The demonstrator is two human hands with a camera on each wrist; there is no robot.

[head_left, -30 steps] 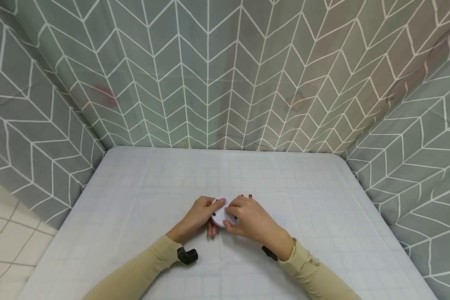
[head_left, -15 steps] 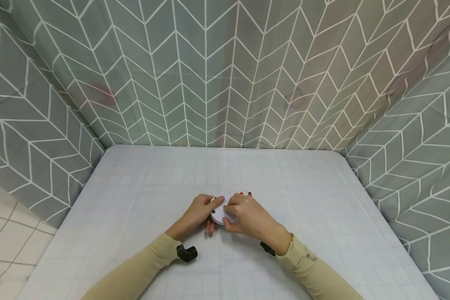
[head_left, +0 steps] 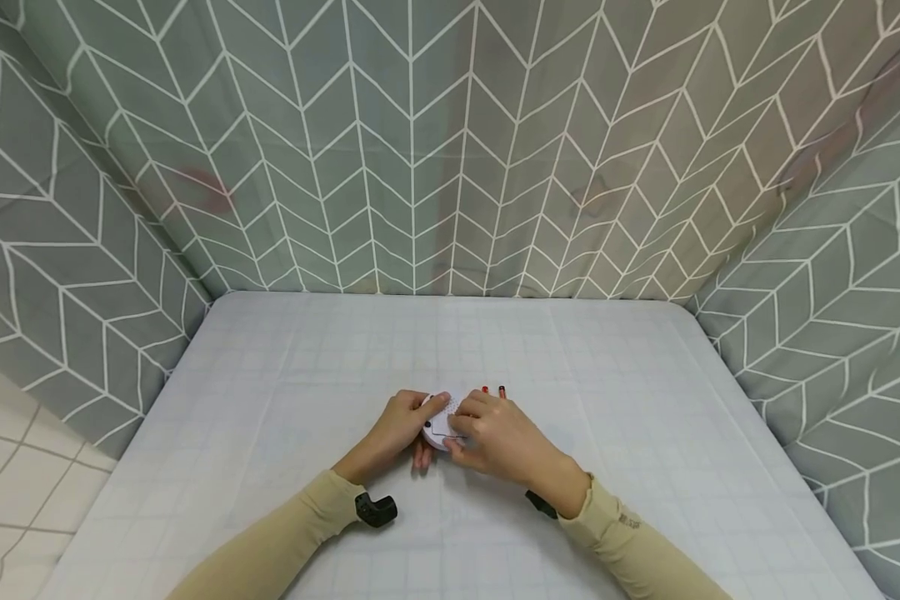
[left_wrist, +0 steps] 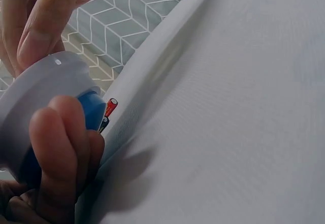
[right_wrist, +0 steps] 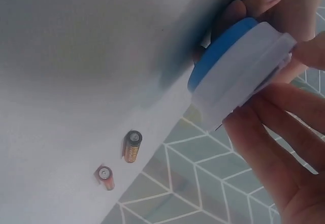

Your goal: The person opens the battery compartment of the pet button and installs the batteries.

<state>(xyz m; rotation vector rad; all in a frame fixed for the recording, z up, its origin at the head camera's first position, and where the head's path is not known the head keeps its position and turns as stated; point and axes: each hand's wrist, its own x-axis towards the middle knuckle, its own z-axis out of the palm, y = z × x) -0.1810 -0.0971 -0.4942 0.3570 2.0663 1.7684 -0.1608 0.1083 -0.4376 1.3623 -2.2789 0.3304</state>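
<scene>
A round white device with a blue base (head_left: pixel 438 437) is held between both hands above the table. My left hand (head_left: pixel 403 418) grips it from the left, thumb on the white, perforated face and fingers beneath. The right wrist view shows its white side (right_wrist: pixel 241 74) and blue base (right_wrist: pixel 218 54) edge-on. My right hand (head_left: pixel 493 432) is bent over the face, fingertips at what looks like a battery cover (head_left: pixel 442 427) with a dark outline. The fingers hide most of that cover. Two AA-type batteries, one black-topped (right_wrist: pixel 133 145) and one reddish (right_wrist: pixel 106 177), lie beyond the right hand.
A pale cloth covers the table (head_left: pixel 330 350). Grey curtains (head_left: pixel 450 150) with white chevron lines stand behind it and on both sides. Black wrist cameras, left (head_left: pixel 376 510) and right (head_left: pixel 542 503), sit under the wrists. White floor tiles (head_left: pixel 15 467) show at left.
A dark rectangular outline has appeared on the device's face beside the right fingertips. Both hands keep nearly the same place. Slightly more of the batteries shows past the right hand.
</scene>
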